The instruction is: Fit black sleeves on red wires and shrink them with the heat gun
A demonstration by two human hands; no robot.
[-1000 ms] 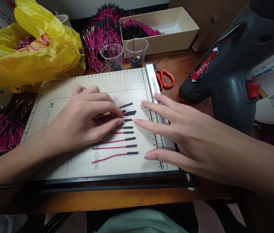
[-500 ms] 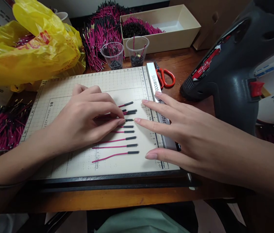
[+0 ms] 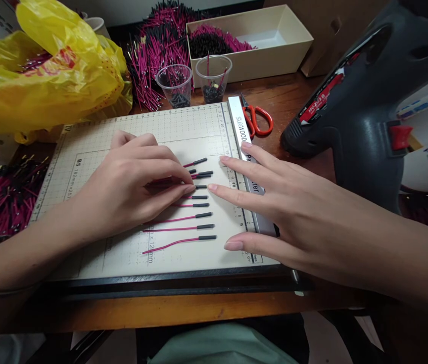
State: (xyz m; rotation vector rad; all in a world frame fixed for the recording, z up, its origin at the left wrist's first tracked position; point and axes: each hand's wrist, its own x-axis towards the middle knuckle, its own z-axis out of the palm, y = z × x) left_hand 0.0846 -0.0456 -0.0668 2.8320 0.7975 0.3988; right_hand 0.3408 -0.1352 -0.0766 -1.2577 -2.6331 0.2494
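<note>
With my left hand (image 3: 141, 177) I pinch a black-tipped wire (image 3: 201, 187) on the cutter board (image 3: 194, 260), amid similar wires (image 3: 206, 237); my right hand (image 3: 293, 205), spread and free, is just right of its tip.

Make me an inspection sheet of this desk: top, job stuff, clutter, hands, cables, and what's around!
Surface: gridded board on wooden table.
Job's things: pink wires with black ends, in a rough row on the board.
Clutter: red-handled scissors, two clear cups, yellow bag.
Hands: left hand, grip pinching one wire; right hand spread, index fingertip by that wire's end, touching unclear.
Cables: nothing seen besides wires.
Surroundings: dark gun-shaped tool at right; open box and wire pile behind.
</note>
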